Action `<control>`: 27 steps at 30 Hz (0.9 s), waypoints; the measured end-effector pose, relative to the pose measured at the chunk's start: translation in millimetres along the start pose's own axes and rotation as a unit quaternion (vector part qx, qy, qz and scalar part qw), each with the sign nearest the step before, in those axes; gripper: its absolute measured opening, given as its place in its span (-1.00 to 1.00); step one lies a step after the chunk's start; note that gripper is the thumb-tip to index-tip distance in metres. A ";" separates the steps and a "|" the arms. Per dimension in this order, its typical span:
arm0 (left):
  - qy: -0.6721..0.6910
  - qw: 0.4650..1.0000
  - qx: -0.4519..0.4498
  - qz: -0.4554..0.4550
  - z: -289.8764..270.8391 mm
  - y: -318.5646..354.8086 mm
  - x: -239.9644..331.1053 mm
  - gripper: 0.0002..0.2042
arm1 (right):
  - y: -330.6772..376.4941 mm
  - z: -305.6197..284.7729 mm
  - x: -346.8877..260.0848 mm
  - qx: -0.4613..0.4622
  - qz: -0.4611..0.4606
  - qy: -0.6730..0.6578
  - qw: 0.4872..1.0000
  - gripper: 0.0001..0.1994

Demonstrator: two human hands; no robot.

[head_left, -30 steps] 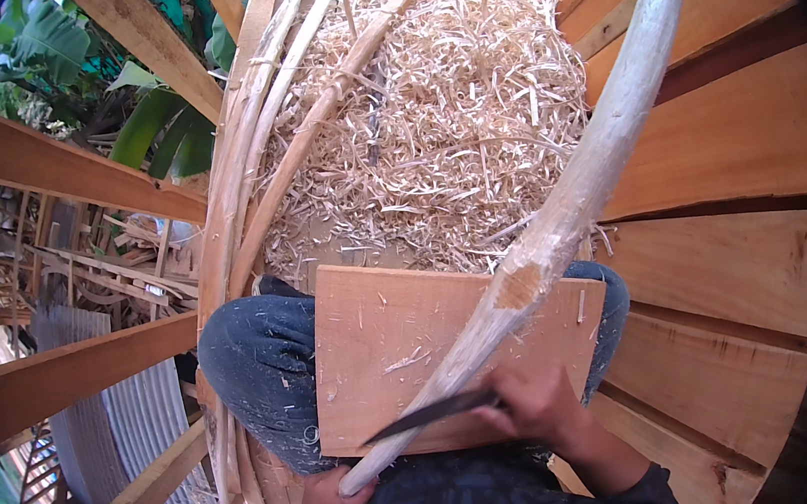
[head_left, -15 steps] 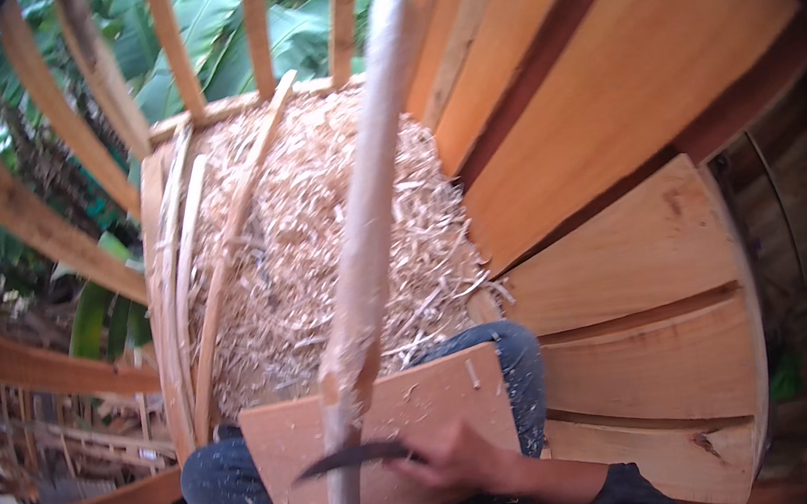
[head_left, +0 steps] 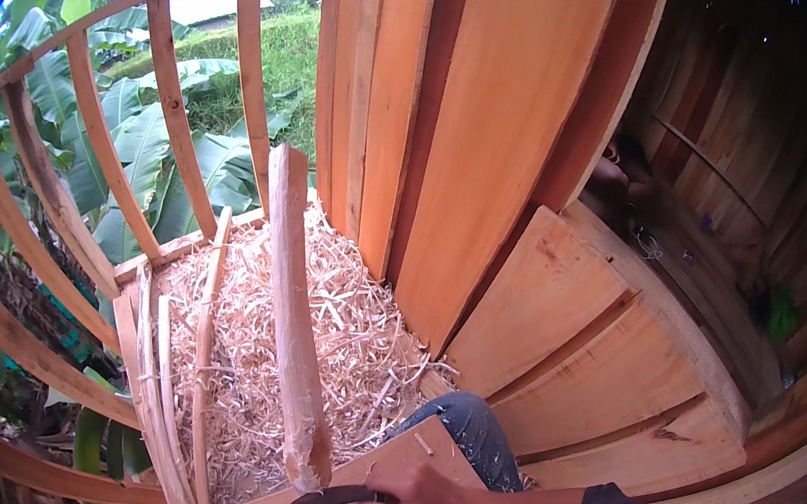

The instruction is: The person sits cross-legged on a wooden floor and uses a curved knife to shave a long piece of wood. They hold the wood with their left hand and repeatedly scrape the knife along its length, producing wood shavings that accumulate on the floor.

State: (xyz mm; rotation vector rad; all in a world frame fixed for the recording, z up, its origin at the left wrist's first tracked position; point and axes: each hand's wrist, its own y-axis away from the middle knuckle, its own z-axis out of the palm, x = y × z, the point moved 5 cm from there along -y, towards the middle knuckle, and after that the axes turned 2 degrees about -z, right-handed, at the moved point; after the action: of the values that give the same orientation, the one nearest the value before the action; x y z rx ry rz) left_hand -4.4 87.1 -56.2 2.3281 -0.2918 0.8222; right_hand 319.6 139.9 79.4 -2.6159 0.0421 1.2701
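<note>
My right hand [head_left: 422, 500] is closed around the handle of a knife [head_left: 315, 503] with a dark, curved blade. The blade crosses a long wooden pole [head_left: 293, 316] just below a notched, freshly cut part. Rising from near my lap, the pole stands steeply, its squared top end up by the railing. A flat wooden board [head_left: 438, 454], dusted with chips, lies across my legs under the knife. My left hand is out of sight, and so is the pole's lower end.
Wood shavings [head_left: 249, 392] cover the floor ahead, with thin wooden strips [head_left: 205, 377] along the left. A slatted railing [head_left: 172, 109] borders the left and far side. Plank walls [head_left: 481, 142] and a panelled door [head_left: 571, 302] stand right; beyond, a person [head_left: 621, 180] is partly visible in shadow.
The view has tipped up and turned rightward, showing more of the dark room. The pole now stands more upright, its top lower in the picture. The knife remains across it, in my right hand.
</note>
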 end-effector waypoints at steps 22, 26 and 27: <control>0.134 0.988 0.082 0.011 -6.4 18.9 36.7 -0.78 | -25.9 -2.7 -0.2 -0.058 -0.008 -0.144 0.988 -0.88; 0.133 0.987 0.093 -0.003 -14.1 20.9 46.4 -0.75 | -9.2 18.5 -14.2 -0.094 -0.015 -0.063 0.994 -0.85; 0.138 0.984 0.110 0.001 -15.4 26.4 46.2 -0.75 | -2.1 34.8 -23.3 -0.212 -0.113 -0.060 0.969 -0.83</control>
State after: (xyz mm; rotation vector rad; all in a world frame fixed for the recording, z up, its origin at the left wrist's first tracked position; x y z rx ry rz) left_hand 13.7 76.9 -4.9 2.3730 -0.0871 1.2174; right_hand 278.5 147.9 77.2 -2.7670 -0.5950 1.4814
